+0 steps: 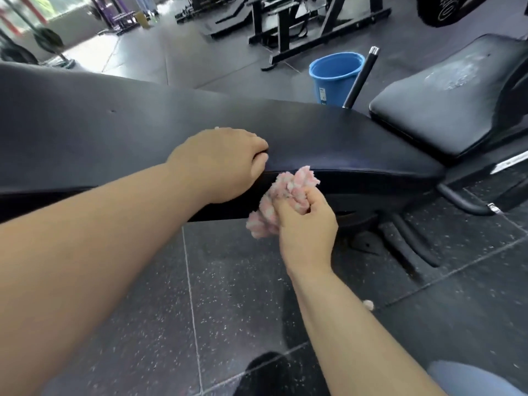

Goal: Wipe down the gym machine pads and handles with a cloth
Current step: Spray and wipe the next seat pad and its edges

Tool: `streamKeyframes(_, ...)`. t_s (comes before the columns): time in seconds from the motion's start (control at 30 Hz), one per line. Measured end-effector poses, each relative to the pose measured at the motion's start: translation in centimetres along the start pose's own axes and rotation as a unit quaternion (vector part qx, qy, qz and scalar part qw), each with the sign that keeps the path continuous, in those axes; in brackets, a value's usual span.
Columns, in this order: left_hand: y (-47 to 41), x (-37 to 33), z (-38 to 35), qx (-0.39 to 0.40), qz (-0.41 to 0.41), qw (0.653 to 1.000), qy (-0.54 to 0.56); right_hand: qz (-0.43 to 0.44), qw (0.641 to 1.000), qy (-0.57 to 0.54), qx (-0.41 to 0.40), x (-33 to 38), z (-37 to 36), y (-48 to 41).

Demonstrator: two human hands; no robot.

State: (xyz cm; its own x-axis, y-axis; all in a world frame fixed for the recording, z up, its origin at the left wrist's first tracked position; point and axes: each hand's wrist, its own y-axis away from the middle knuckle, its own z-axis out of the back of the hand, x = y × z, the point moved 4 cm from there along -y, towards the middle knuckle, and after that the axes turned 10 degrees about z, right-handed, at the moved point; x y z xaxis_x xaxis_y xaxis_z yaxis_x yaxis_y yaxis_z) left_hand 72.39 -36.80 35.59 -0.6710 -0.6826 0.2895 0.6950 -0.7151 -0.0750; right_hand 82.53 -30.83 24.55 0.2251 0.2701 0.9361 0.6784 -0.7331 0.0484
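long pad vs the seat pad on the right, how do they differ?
The long pad looks evenly dark; the seat pad carries a whitish smear. The left hand rests on the long pad, the cloth in the right hand at its edge; nothing touches the seat pad. Both are black padded upholstery.

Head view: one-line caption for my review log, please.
Gym cleaning: right hand holds a bunched pink cloth at the near edge of the bench pad; left hand rests on top.

Floor (234, 295): dark speckled rubber tiles, pale seams. Standing on it: a round blue plastic bucket (334, 78), black steel machine frames (285, 38), and the long black vinyl pad (143, 124) on its base rails (411, 250). One small pinkish fluff scrap (368, 304) lies loose.
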Motion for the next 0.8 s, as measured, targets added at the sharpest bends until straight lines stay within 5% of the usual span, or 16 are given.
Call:
streamKeyframes(0.17, 0.3, -0.1, 0.2, -0.031, 0.017, 0.999, -0.009, 0.046, 0.973, 0.128, -0.188, 0.2, 6.2, -4.0)
streamKeyframes(0.47, 2.0, 1.5, 0.9, -0.081, 0.102, 0.988, -0.088, 0.097, 0.989, 0.102, 0.033, -0.6, -3.2, 1.4)
streamKeyframes(0.67, 2.2, 0.9, 0.6, -0.094, 0.087, 0.990, -0.060, 0.025, 0.994, -0.040, -0.100, 0.7, 4.3, -3.9)
streamKeyframes(0.8, 2.0, 0.9, 0.5, -0.085, 0.092, 0.990, -0.058, 0.024, 0.993, 0.043, -0.110, -1.0, 1.8, -3.5)
